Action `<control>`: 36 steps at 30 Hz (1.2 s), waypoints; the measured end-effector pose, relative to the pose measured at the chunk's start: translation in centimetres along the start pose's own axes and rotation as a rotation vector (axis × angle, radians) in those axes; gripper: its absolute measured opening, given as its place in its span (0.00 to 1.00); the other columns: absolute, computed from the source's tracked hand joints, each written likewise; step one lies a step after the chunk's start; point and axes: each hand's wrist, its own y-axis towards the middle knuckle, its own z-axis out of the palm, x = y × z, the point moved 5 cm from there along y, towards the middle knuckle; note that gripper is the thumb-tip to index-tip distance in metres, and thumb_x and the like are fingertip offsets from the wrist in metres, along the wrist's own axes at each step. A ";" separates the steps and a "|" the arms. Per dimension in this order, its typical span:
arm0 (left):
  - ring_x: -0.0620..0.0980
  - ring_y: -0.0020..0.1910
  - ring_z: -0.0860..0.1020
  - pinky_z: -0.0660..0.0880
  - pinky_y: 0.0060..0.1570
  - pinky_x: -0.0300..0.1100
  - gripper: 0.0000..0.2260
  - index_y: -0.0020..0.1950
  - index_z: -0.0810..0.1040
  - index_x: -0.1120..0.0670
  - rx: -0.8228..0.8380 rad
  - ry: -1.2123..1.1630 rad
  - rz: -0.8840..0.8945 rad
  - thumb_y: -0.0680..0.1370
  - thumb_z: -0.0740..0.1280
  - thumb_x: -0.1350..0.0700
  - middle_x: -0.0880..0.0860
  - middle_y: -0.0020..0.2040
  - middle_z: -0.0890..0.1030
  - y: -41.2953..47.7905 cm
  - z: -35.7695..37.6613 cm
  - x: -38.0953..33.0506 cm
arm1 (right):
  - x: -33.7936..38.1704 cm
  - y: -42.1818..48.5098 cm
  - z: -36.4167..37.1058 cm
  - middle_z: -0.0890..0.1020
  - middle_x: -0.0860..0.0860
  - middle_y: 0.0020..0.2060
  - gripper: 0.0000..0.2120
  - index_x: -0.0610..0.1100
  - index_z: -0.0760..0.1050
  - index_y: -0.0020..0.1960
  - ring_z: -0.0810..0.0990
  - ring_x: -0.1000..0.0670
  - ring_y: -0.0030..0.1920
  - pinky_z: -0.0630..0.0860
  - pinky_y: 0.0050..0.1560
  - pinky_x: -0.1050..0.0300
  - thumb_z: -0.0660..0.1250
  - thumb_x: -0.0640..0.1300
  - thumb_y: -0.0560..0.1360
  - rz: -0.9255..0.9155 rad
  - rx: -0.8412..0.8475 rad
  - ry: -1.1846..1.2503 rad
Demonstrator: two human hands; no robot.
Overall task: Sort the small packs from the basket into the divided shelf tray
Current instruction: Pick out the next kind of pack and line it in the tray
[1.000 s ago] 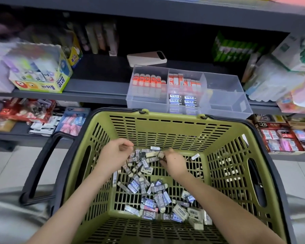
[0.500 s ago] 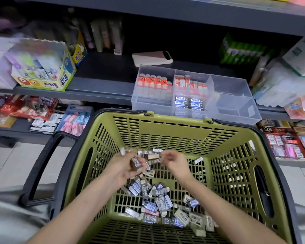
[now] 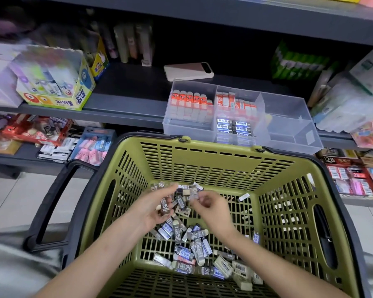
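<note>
Left hand (image 3: pixel 152 209) palm-up over green basket (image 3: pixel 202 168), fingers curled round brown 2B pack (image 3: pixel 165 208); right hand (image 3: pixel 212 208) just beside it, fingers bent but blurred, grip cannot be told; loose packs (image 3: pixel 194 244) heaped beneath on basket floor; divided tray (image 3: pixel 289 108) on shelf (image 3: pixel 127 100) beyond.

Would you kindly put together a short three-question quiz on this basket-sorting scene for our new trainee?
1. True or false: the left hand holds a brown pack marked 2B.
2. What colour is the basket? A red, B olive green, C blue.
3. Fill in: in the divided tray, the orange-topped packs stand in the ____ compartment, as the camera sees it.
Key: 1 true; 2 B; 3 leftmost.
</note>
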 end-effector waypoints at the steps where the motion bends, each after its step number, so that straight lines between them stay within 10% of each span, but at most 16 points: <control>1: 0.50 0.39 0.77 0.77 0.39 0.46 0.24 0.57 0.75 0.57 0.049 0.012 0.005 0.64 0.77 0.56 0.55 0.43 0.79 -0.2 0.6 0.2 | 1.7 -0.7 0.9 0.79 0.47 0.32 0.03 0.43 0.78 0.41 0.73 0.54 0.31 0.73 0.32 0.65 0.69 0.42 0.73 -0.077 0.090 0.045; 6: 0.50 0.30 0.78 0.77 0.27 0.41 0.12 0.53 0.75 0.60 0.006 -0.052 0.067 0.71 0.71 0.63 0.57 0.37 0.80 0.2 0.6 0.6 | 3.5 -1.4 2.8 0.80 0.55 0.39 0.07 0.52 0.80 0.48 0.77 0.57 0.38 0.77 0.41 0.60 0.69 0.42 0.73 -0.124 0.280 0.191; 9: 0.51 0.31 0.74 0.76 0.25 0.40 0.04 0.49 0.74 0.63 -0.102 -0.141 0.021 0.76 0.66 0.66 0.58 0.36 0.77 0.7 -1.0 0.4 | -0.1 1.7 1.2 0.81 0.53 0.47 0.08 0.46 0.79 0.54 0.77 0.59 0.45 0.72 0.47 0.69 0.66 0.40 0.75 -0.101 0.057 -0.301; 14: 0.50 0.26 0.72 0.74 0.22 0.38 0.05 0.43 0.75 0.62 -0.123 -0.136 -0.040 0.73 0.71 0.63 0.56 0.32 0.75 0.8 -1.7 0.6 | -5.5 4.2 2.0 0.78 0.48 0.55 0.13 0.42 0.73 0.60 0.73 0.49 0.59 0.69 0.62 0.60 0.65 0.41 0.76 -0.111 0.159 -0.868; 19: 0.48 0.25 0.71 0.72 0.23 0.37 0.08 0.42 0.75 0.60 -0.163 -0.091 -0.048 0.70 0.74 0.62 0.53 0.29 0.75 1.1 -2.1 0.8 | -6.1 3.5 1.5 0.79 0.50 0.40 0.03 0.44 0.75 0.45 0.78 0.52 0.44 0.75 0.46 0.61 0.65 0.43 0.75 -0.013 0.198 -0.877; 23: 0.48 0.27 0.71 0.71 0.24 0.38 0.11 0.44 0.76 0.60 -0.163 -0.035 -0.047 0.69 0.75 0.59 0.53 0.31 0.74 1.2 -2.0 1.3 | -3.7 1.4 0.7 0.72 0.52 0.23 0.13 0.45 0.73 0.31 0.69 0.59 0.22 0.77 0.36 0.59 0.68 0.41 0.73 0.223 0.182 -0.252; 32: 0.52 0.34 0.79 0.76 0.28 0.42 0.18 0.56 0.74 0.64 -0.136 -0.119 0.058 0.68 0.71 0.67 0.60 0.46 0.80 -0.7 -2.1 -1.2 | 3.4 1.0 4.2 0.80 0.61 0.41 0.05 0.55 0.78 0.47 0.76 0.61 0.44 0.74 0.48 0.65 0.68 0.49 0.72 -0.119 0.430 0.088; 36: 0.49 0.28 0.77 0.77 0.27 0.39 0.08 0.46 0.73 0.61 -0.025 -0.316 0.133 0.70 0.70 0.66 0.56 0.35 0.78 -2.1 -2.0 -3.8 | 0.4 4.3 6.0 0.76 0.53 0.62 0.21 0.46 0.73 0.65 0.70 0.52 0.65 0.65 0.68 0.51 0.66 0.39 0.72 -0.373 0.371 -0.597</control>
